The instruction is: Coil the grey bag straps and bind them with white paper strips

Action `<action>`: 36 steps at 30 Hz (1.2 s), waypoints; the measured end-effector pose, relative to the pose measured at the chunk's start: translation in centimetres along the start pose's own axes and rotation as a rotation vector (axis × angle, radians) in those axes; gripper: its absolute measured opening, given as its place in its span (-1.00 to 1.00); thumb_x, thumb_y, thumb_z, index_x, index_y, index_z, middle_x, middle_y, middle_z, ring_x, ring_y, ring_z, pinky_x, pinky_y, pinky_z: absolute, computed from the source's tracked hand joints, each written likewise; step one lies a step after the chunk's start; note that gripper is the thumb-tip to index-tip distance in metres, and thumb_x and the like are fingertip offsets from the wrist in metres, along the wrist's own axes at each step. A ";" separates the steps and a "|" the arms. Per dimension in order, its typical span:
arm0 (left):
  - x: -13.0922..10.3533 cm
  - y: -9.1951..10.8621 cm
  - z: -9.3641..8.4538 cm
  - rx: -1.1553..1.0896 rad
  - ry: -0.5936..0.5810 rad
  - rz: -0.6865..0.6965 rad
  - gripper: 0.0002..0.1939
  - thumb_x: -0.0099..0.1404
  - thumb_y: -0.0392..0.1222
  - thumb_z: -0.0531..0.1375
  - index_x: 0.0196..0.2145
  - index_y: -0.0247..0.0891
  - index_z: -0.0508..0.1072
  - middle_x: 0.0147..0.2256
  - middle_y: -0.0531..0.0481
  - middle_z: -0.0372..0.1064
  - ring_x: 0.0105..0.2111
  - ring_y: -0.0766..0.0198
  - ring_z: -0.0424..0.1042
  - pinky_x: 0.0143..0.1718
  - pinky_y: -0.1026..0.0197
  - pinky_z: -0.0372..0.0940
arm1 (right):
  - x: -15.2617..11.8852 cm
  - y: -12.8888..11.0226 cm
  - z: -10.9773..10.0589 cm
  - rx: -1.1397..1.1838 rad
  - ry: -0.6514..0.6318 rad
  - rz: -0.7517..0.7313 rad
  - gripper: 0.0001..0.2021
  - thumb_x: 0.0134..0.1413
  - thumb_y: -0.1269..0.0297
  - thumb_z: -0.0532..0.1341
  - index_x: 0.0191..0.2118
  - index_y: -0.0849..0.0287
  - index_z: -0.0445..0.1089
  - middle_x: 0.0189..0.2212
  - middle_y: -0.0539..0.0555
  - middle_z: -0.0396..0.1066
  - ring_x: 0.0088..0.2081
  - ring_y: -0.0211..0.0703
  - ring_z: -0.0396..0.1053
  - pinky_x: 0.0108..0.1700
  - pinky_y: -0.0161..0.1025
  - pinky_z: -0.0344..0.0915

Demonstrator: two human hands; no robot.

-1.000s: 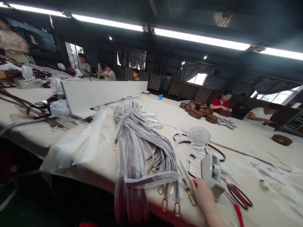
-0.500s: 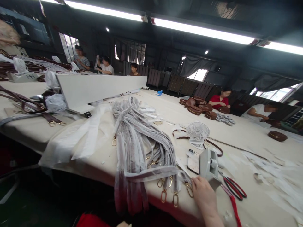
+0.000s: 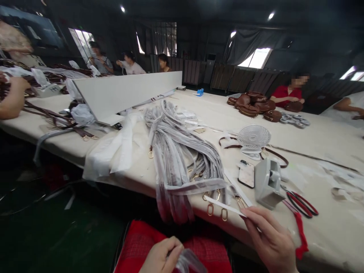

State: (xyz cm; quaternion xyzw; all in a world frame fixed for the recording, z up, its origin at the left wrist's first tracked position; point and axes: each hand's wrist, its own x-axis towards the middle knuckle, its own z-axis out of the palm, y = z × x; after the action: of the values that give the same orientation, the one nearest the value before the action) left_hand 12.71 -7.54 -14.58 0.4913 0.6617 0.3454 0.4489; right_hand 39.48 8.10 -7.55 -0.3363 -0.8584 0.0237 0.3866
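Note:
Over the red cloth on the lap, my left hand (image 3: 163,254) is closed on a clear plastic wrap (image 3: 189,261). My right hand (image 3: 270,235) pinches one end of a narrow white strip (image 3: 224,204) at the table's front edge. Beyond it lies a large bundle of wrapped straps (image 3: 170,151), draped over the edge, with gold clasps (image 3: 210,209) at their ends. A grey tape dispenser (image 3: 269,184) stands just past my right hand, with a phone (image 3: 246,174) to its left and red-handled scissors (image 3: 302,204) to its right.
A white fan (image 3: 254,136) stands behind the phone. A long white panel (image 3: 133,93) crosses the table (image 3: 298,132) at the back left. Brown bags (image 3: 253,104) are piled near a person in red. Another person's arm (image 3: 13,96) reaches in at far left.
The view has tilted down and shifted left. My left hand has come into fuller view with plastic in it. My right hand now holds up a white strip beside the clasps.

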 end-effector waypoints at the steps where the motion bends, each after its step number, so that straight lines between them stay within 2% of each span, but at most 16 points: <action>1: -0.2 0.3 0.1 -0.009 0.022 -0.019 -0.44 0.34 0.28 -0.06 -0.45 -0.22 0.43 -0.44 -0.03 0.38 -0.36 0.22 0.36 -0.33 0.31 0.25 | 0.1 -0.6 -0.1 0.021 -0.019 -0.008 -0.84 0.24 0.33 0.20 -0.10 0.05 0.48 -0.24 0.05 0.54 -0.25 -0.18 0.52 -0.13 -0.32 0.36; 6: -0.6 0.5 0.4 -0.068 0.075 -0.074 -0.47 0.32 0.28 -0.01 -0.47 -0.22 0.40 -0.45 -0.01 0.34 -0.39 0.23 0.34 -0.39 0.32 0.25 | 0.4 -1.7 0.7 0.036 -0.079 -0.050 -0.89 0.27 0.28 0.17 -0.19 0.07 0.46 -0.39 0.03 0.53 -0.41 -0.23 0.51 -0.34 -0.35 0.36; 12: -0.5 -0.5 0.7 -0.101 0.085 -0.075 -0.49 0.33 0.27 -0.01 -0.48 -0.22 0.34 -0.50 0.04 0.26 -0.46 0.28 0.28 -0.48 0.34 0.20 | 0.3 -2.3 1.6 0.075 -0.160 -0.057 -0.87 0.30 0.27 0.16 -0.25 0.09 0.44 -0.44 0.02 0.49 -0.46 -0.25 0.49 -0.39 -0.37 0.34; 17: -0.4 -1.2 0.9 -0.139 0.056 -0.108 -0.52 0.35 0.23 -0.01 -0.45 -0.22 0.33 -0.50 0.09 0.22 -0.59 0.37 0.21 -0.57 0.33 0.14 | 0.3 -2.8 1.6 0.097 -0.151 -0.113 -0.93 0.28 0.31 0.19 -0.25 0.11 0.42 -0.44 0.01 0.48 -0.47 -0.26 0.47 -0.39 -0.37 0.32; 21: -0.3 -1.4 0.6 -0.132 0.011 -0.081 -0.52 0.36 0.22 -0.01 -0.44 -0.24 0.36 -0.48 0.07 0.25 -0.60 0.37 0.23 -0.55 0.32 0.16 | 0.7 -3.3 1.5 0.144 -0.183 -0.130 -0.94 0.27 0.36 0.18 -0.19 0.12 0.41 -0.34 0.05 0.51 -0.35 -0.24 0.50 -0.27 -0.38 0.34; 24: -0.3 -1.3 0.2 -0.126 0.007 -0.038 -0.53 0.35 0.21 0.02 -0.38 -0.25 0.43 -0.46 0.03 0.31 -0.51 0.31 0.31 -0.45 0.30 0.22 | 0.5 -4.1 2.2 0.197 -0.331 -0.099 -0.89 0.30 0.32 0.15 -0.13 0.08 0.42 -0.29 0.05 0.51 -0.29 -0.21 0.48 -0.26 -0.35 0.35; 27: -0.8 -0.8 0.0 -0.144 0.010 0.061 -0.46 0.24 0.31 0.13 -0.28 -0.27 0.50 -0.39 -0.04 0.39 -0.40 0.23 0.36 -0.36 0.26 0.25 | -0.5 -5.8 3.9 0.230 -0.520 -0.084 -0.83 0.33 0.27 0.11 -0.11 0.06 0.44 -0.37 0.04 0.48 -0.36 -0.20 0.44 -0.32 -0.31 0.29; 30: -1.2 -0.4 0.2 -0.205 0.002 0.108 -0.36 0.23 0.40 0.04 -0.25 -0.28 0.50 -0.37 -0.07 0.40 -0.41 0.22 0.35 -0.38 0.25 0.25 | -1.9 -7.9 6.0 0.196 -0.644 -0.096 -0.80 0.34 0.25 0.09 -0.12 0.06 0.47 -0.41 0.05 0.45 -0.38 -0.16 0.37 -0.33 -0.25 0.22; 33: -1.3 -0.6 0.8 -0.298 0.037 -0.051 -0.45 0.32 0.31 -0.02 -0.30 -0.25 0.43 -0.48 0.03 0.31 -0.56 0.32 0.26 -0.54 0.29 0.16 | -2.7 -9.4 7.3 0.219 -0.748 -0.055 -0.79 0.30 0.25 0.13 -0.06 0.01 0.48 -0.40 0.07 0.42 -0.35 -0.09 0.33 -0.29 -0.19 0.20; 35: -1.2 -1.2 1.2 -0.348 0.083 -0.159 -0.54 0.34 0.24 0.01 -0.33 -0.23 0.38 -0.57 0.11 0.22 -0.64 0.35 0.21 -0.60 0.31 0.11 | -2.8 -9.6 7.5 0.390 -0.812 0.122 -0.74 0.22 0.24 0.21 0.02 -0.01 0.45 -0.30 0.10 0.45 -0.26 -0.04 0.36 -0.19 -0.13 0.25; 36: -1.1 -1.7 1.3 -0.364 0.100 -0.192 -0.56 0.34 0.21 0.01 -0.33 -0.23 0.37 -0.60 0.13 0.19 -0.65 0.35 0.19 -0.61 0.31 0.10 | -2.8 -9.4 7.5 0.546 -0.851 0.260 -0.71 0.18 0.22 0.25 0.03 0.00 0.45 -0.25 0.11 0.46 -0.22 -0.04 0.37 -0.15 -0.12 0.26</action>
State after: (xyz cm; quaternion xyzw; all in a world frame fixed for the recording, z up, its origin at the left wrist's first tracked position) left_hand 13.52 -9.05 -16.26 0.3193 0.6536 0.4388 0.5276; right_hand 30.45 0.77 -11.75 -0.2879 -0.8533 0.4290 0.0708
